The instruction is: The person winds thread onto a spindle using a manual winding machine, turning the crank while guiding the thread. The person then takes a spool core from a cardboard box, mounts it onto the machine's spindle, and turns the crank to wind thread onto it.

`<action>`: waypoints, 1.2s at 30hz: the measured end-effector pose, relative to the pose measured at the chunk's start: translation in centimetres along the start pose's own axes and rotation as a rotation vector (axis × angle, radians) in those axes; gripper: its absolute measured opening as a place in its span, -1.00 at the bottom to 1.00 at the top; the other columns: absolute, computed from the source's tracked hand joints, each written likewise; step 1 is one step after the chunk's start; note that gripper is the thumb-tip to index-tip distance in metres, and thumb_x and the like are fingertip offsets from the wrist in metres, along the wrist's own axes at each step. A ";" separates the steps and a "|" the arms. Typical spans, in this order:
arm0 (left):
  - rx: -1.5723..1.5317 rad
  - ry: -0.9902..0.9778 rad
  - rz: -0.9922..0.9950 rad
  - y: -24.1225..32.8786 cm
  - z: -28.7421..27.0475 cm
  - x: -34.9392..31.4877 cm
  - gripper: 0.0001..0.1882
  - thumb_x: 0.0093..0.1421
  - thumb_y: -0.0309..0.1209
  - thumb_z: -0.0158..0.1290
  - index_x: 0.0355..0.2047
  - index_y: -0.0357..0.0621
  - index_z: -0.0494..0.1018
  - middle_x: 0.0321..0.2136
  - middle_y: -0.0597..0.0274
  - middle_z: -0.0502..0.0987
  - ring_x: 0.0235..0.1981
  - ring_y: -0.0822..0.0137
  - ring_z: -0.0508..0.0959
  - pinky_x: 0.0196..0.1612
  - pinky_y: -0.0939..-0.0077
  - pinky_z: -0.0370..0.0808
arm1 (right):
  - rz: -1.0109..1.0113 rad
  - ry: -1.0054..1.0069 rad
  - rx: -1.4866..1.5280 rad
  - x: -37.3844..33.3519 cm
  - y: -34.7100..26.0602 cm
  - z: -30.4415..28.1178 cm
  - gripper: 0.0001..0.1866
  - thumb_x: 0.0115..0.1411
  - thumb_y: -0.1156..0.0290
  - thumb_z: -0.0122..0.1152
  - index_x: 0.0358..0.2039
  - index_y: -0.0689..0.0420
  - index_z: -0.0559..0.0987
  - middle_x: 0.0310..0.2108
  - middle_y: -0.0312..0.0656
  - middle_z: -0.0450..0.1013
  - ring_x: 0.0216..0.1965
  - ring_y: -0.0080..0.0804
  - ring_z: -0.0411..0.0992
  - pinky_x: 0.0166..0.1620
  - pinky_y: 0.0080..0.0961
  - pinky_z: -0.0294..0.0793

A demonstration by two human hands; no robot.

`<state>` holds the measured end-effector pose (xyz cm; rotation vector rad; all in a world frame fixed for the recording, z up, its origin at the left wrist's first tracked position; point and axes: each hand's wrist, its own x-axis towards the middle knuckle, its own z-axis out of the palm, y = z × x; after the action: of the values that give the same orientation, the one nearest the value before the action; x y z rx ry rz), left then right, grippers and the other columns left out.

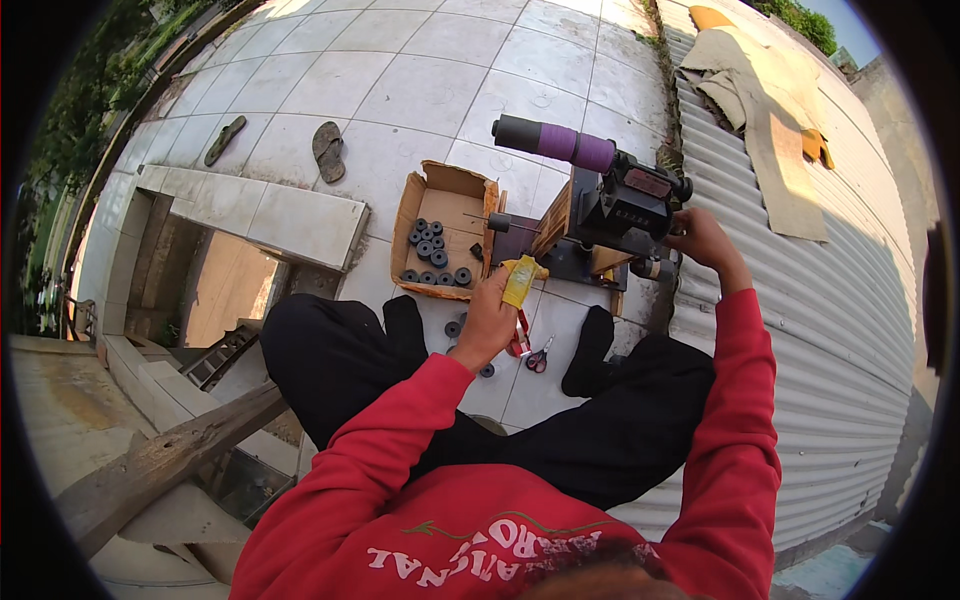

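My left hand is closed on a crumpled yellow cloth-like piece, just in front of a black hand-cranked winding machine with a counter on it. A long roll with purple wrapping and a dark end juts out to the left from the machine's top. A thin spindle with a dark end reaches left toward the cardboard box. My right hand is curled at the machine's right side. Its fingers are bent around a part there that I cannot make out.
An open cardboard box with several small black ring-shaped spools stands left of the machine. Scissors and a red-and-white item lie between my feet. A sandal, a sunken opening and a corrugated sheet lie around.
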<state>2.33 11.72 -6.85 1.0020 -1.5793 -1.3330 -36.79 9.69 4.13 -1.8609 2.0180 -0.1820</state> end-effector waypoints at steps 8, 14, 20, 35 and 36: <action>0.023 0.008 -0.034 -0.3 -0.3 0.1 -0.73 0.39 -0.60 -0.05 0.04 -0.35 0.53 -0.47 0.06 0.59 -0.52 0.38 0.55 -0.42 0.37 0.48 | -0.092 0.171 0.034 -3.6 -2.1 -3.0 -0.74 0.08 0.43 0.47 -0.25 0.31 0.70 -0.33 -0.01 0.65 -0.21 -0.20 0.64 -0.04 -0.34 0.57; 0.040 0.010 0.019 -0.2 -0.1 0.2 -0.74 0.39 -0.60 -0.06 0.02 -0.36 0.53 -0.48 0.00 0.59 -0.52 0.32 0.57 -0.42 0.37 0.47 | -0.133 0.615 0.111 -0.1 -0.8 -2.7 -0.74 0.14 0.52 0.44 -0.14 0.27 0.66 -0.22 -0.08 0.69 -0.11 -0.24 0.68 0.03 -0.37 0.56; 0.019 0.050 0.083 -0.7 0.5 0.2 -0.74 0.38 -0.61 -0.06 0.01 -0.38 0.52 -0.46 -0.05 0.60 -0.48 0.19 0.62 -0.40 0.30 0.48 | -0.186 0.551 -0.152 3.5 4.0 1.0 -0.74 0.14 0.46 0.38 -0.13 0.22 0.69 -0.19 0.13 0.65 -0.15 0.16 0.60 -0.04 -0.20 0.57; 0.070 0.107 -0.012 -1.0 -0.2 0.1 -0.73 0.38 -0.56 -0.02 0.03 -0.39 0.52 -0.45 -0.16 0.60 -0.46 0.01 0.64 -0.39 0.24 0.49 | -0.046 0.249 0.157 -4.0 -4.3 -3.5 -0.76 0.07 0.52 0.42 -0.24 0.29 0.61 -0.32 -0.07 0.65 -0.27 -0.30 0.64 -0.09 -0.37 0.58; 0.069 0.111 -0.002 -1.3 -0.2 0.1 -0.73 0.38 -0.56 -0.03 0.03 -0.38 0.52 -0.45 -0.17 0.60 -0.45 0.01 0.65 -0.39 0.24 0.49 | -0.050 0.247 0.159 -3.6 -4.0 -3.5 -0.76 0.07 0.52 0.42 -0.24 0.29 0.61 -0.32 -0.07 0.65 -0.27 -0.30 0.64 -0.09 -0.37 0.58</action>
<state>2.60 11.41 -8.11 1.1008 -1.5500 -1.2100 -34.21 12.16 9.41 -1.8657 2.0458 -0.5947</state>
